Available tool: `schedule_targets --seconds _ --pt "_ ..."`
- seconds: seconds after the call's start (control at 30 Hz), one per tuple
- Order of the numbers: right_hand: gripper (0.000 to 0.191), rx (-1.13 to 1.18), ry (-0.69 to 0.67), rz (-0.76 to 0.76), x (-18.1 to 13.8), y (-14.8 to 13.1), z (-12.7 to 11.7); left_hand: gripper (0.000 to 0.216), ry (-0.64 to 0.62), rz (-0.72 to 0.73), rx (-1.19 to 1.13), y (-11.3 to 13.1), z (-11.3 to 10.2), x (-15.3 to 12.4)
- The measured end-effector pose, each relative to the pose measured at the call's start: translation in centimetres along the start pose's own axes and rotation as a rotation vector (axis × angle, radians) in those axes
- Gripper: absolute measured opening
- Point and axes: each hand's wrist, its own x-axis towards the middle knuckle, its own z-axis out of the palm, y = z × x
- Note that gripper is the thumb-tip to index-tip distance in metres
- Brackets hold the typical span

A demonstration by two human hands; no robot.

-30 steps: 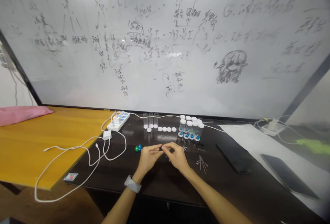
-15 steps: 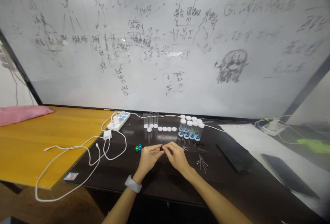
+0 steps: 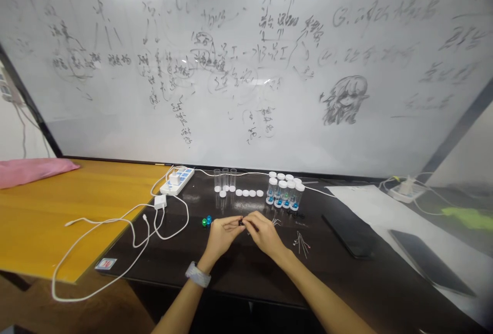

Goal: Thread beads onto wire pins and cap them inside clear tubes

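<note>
My left hand and my right hand meet fingertip to fingertip over the dark table. Pinched between them is a small black piece, too small to name. A green ball and a blue ball lie just left of my left hand. Several thin metal pins rest close to my right hand, and a second bunch of pins is spread farther right. Small black pieces lie in front of the capped clear tubes, which have blue things at the bottom.
Clear tubes stand at the back beside a row of white caps. White cables run from a power strip on the left. A black tablet-like slab and a phone lie on the right.
Both hands stay almost in place, still pinching the small black piece. The view has shifted very slightly.
</note>
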Motion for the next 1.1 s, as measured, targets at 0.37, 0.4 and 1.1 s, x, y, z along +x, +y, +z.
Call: schedule_targets --seconds 0.37,0.4,1.1 --pt "0.026 0.275 0.074 0.295 0.2 0.47 0.35 0.04 -0.001 0.039 0.024 0.07 0.09 -0.15" --pt "0.027 0.287 0.071 0.308 0.18 0.54 0.38 0.04 0.0 0.042 0.026 0.06 0.09 -0.16" --pt "0.029 -0.22 -0.047 -0.07 -0.53 0.17 0.25 0.032 0.01 0.097 0.045 -0.29 0.27 -0.23"
